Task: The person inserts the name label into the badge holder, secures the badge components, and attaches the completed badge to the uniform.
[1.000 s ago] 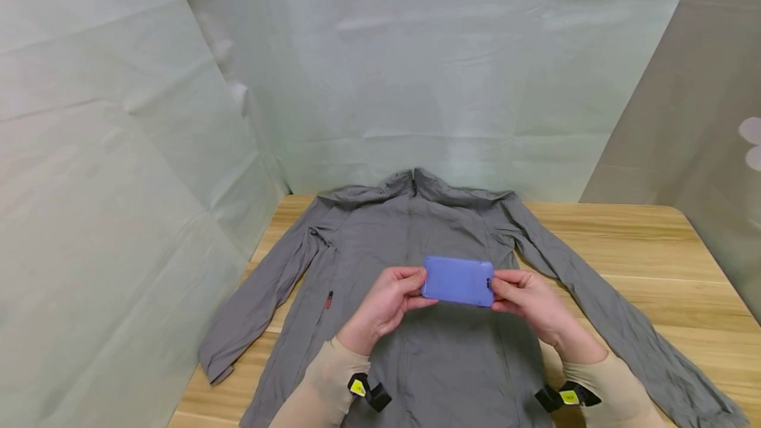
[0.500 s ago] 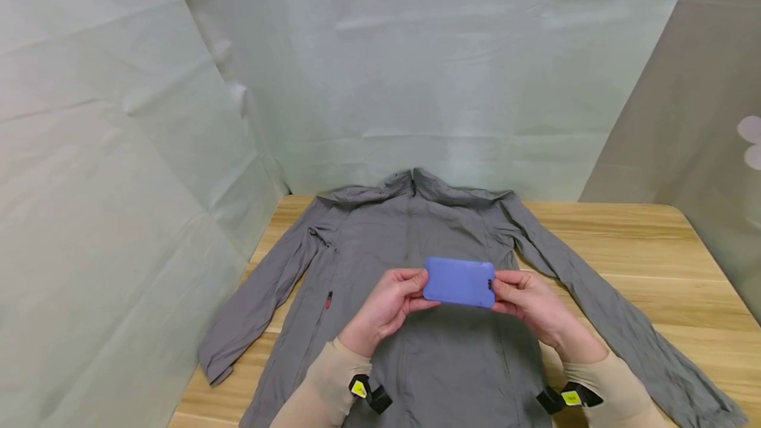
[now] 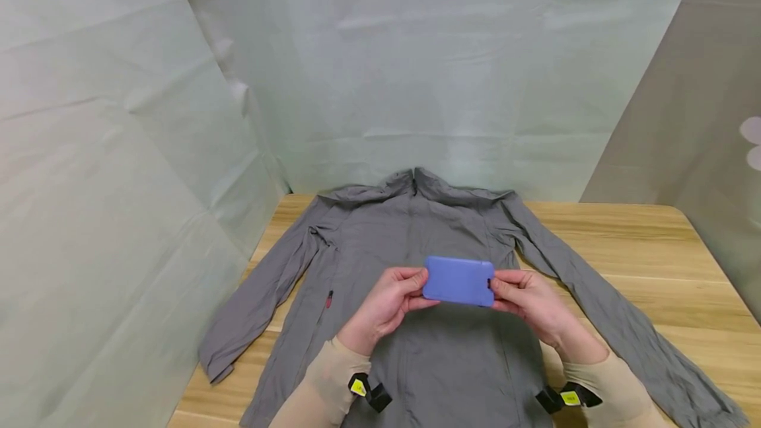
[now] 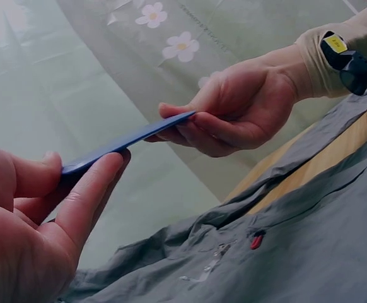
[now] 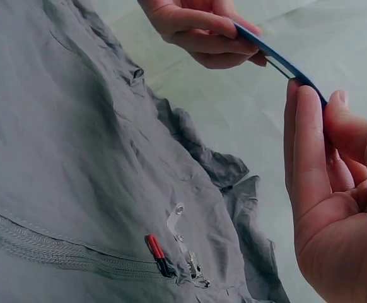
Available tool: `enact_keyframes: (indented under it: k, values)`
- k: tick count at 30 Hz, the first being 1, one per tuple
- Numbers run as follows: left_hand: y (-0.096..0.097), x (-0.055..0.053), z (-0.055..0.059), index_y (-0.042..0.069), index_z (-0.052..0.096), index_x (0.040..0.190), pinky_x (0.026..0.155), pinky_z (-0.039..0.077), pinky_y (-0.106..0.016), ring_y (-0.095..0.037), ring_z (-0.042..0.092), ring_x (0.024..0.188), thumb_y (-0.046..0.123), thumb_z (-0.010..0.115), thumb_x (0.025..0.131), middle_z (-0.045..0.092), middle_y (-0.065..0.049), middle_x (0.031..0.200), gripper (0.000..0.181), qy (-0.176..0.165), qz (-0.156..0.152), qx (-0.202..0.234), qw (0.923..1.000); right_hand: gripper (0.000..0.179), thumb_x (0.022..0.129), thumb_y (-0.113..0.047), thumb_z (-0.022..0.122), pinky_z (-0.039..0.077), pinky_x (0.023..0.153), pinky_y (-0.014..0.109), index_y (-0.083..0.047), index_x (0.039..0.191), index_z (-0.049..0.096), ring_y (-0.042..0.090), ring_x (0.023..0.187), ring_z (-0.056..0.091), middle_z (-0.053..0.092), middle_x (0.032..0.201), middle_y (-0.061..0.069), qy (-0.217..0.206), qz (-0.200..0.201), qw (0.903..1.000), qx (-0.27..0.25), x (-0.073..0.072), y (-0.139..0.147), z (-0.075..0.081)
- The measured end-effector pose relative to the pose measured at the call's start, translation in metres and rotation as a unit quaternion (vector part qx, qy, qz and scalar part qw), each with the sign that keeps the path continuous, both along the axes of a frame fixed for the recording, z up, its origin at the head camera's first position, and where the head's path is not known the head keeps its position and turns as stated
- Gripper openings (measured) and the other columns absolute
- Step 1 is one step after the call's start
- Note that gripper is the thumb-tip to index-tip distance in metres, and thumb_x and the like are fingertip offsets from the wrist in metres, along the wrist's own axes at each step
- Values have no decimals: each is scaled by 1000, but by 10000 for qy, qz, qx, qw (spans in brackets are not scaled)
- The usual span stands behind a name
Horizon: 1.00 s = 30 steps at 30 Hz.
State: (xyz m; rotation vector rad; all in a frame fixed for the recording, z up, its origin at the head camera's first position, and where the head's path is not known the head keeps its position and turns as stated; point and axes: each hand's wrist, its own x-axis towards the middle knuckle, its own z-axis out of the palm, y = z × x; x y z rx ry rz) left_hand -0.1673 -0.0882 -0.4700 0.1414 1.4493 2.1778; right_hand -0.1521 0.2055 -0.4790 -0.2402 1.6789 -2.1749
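Note:
A flat blue card holder [image 3: 458, 281] with a small slot near its right end is held up level over a grey jacket [image 3: 368, 236]. My left hand [image 3: 389, 302] pinches its left end between thumb and fingers. The right hand [image 3: 535, 302] pinches the other end, its thumb beside the slot. Seen edge-on in the left wrist view, the card holder [image 4: 133, 142] is thin and spans both hands. On the jacket below lies a clear strap with a metal clip [image 5: 193, 268], beside a red zip pull [image 5: 155, 249]. The head view does not show that clip.
The jacket lies spread on a wooden table [image 3: 630, 243], collar at the far edge and sleeves out to both sides. Another red zip pull [image 3: 329, 299] shows at its left pocket. Pale sheeting [image 3: 440, 71] hangs behind the table and along the left.

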Motion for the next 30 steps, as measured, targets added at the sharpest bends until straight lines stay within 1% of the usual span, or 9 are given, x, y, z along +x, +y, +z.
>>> enact_keyframes:
  k: [4, 8, 11, 13, 16, 20, 23, 27, 30]
  values:
    - [-1, -3, -1, -20, 59, 138, 88, 64, -36, -21, 78, 100, 10, 59, 111, 76, -19, 118, 40, 27, -10, 24, 10000, 25, 107, -4, 65, 64, 82, 26, -22, 110, 82, 9, 91, 76, 79, 103, -2, 13, -83, 9999, 57, 0, 0, 0]
    - [-2, -4, -1, -16, 62, 135, 86, 65, -36, -19, 78, 97, 8, 64, 107, 77, -13, 112, 38, 73, 7, -72, 9999, 18, 107, -3, 65, 64, 82, 27, -8, 118, 78, 10, 90, 76, 78, 104, -1, -78, -223, 9995, 191, -1, -2, 1]
    - [-3, -4, 0, -15, 65, 132, 84, 65, -34, -17, 77, 93, 6, 67, 105, 76, -9, 106, 34, 113, 125, -197, 9997, 20, 109, -4, 63, 64, 82, 27, 1, 124, 74, 11, 89, 76, 78, 102, 0, -84, -303, 9990, 312, -2, -3, 3]
    - [-6, -5, 2, -14, 66, 130, 82, 65, -32, -16, 77, 90, 4, 67, 105, 76, -8, 103, 31, 97, 269, -244, 9993, 24, 110, -9, 61, 64, 82, 27, 4, 128, 72, 12, 89, 76, 78, 100, 2, -62, -386, 9983, 421, -4, -2, 5]
    - [-11, -7, 5, -14, 64, 132, 83, 65, -32, -15, 78, 91, 4, 66, 105, 77, -7, 102, 32, 75, 429, -254, 9987, 30, 113, -21, 60, 64, 83, 28, 0, 130, 72, 15, 91, 76, 78, 102, 4, 65, -669, 9951, 728, -5, 2, 8]
    - [-17, -8, 8, -15, 59, 139, 86, 65, -33, -16, 78, 94, 5, 65, 106, 76, -8, 107, 38, 122, 508, -270, 9983, 37, 113, -32, 60, 64, 84, 29, -4, 135, 69, 19, 95, 76, 78, 108, 0, 313, -1119, 9858, 1215, -7, 10, 10]
    - [-19, -9, 9, -16, 57, 140, 87, 64, -34, -17, 78, 95, 5, 64, 106, 75, -9, 109, 41, 151, 541, -267, 9981, 44, 112, -32, 60, 63, 85, 28, 1, 141, 64, 20, 99, 75, 77, 111, -2, 539, -1284, 9788, 1501, -9, 16, 9]
    - [-22, -10, 10, -15, 56, 142, 88, 64, -35, -17, 77, 96, 5, 64, 107, 74, -10, 111, 42, 171, 613, -279, 9976, 50, 112, -30, 62, 62, 87, 28, 6, 146, 58, 18, 106, 73, 73, 126, 12, 898, -1311, 9666, 2012, -13, 23, 8]
    - [-25, -10, 11, -15, 55, 143, 89, 64, -36, -17, 77, 96, 5, 63, 107, 74, -10, 111, 42, 167, 670, -278, 9972, 49, 111, -30, 63, 62, 88, 29, 3, 147, 59, 21, 112, 71, 68, 135, 20, 1210, -1238, 9483, 2661, -18, 26, 6]
